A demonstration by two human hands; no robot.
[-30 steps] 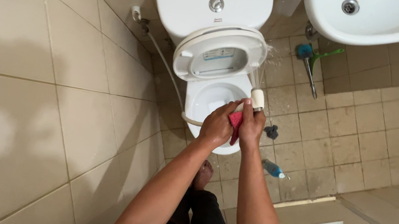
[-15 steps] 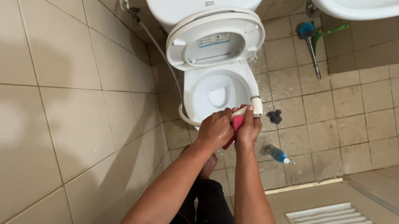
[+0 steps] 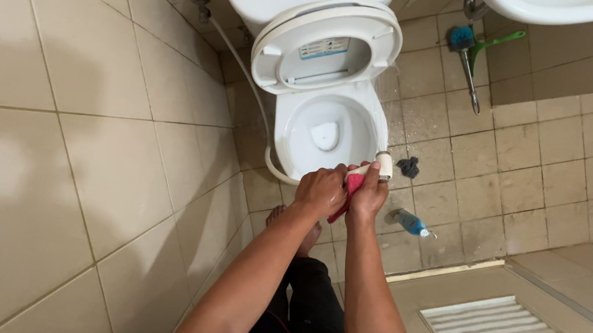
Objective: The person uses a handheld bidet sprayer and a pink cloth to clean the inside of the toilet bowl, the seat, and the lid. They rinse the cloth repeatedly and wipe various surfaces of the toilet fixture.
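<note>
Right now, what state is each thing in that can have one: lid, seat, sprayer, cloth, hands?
Toilet lid: raised.
Toilet seat: raised with the lid.
Toilet bowl: uncovered.
Bidet sprayer: gripped by right hand.
Red cloth: clutched between left hand and right hand.

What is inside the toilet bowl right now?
The toilet bowl shows bare white porcelain and a pale outlet opening at the bottom; nothing else shows in it. Its near rim is hidden by the left hand and right hand, which hold a white sprayer and red cloth.
</note>
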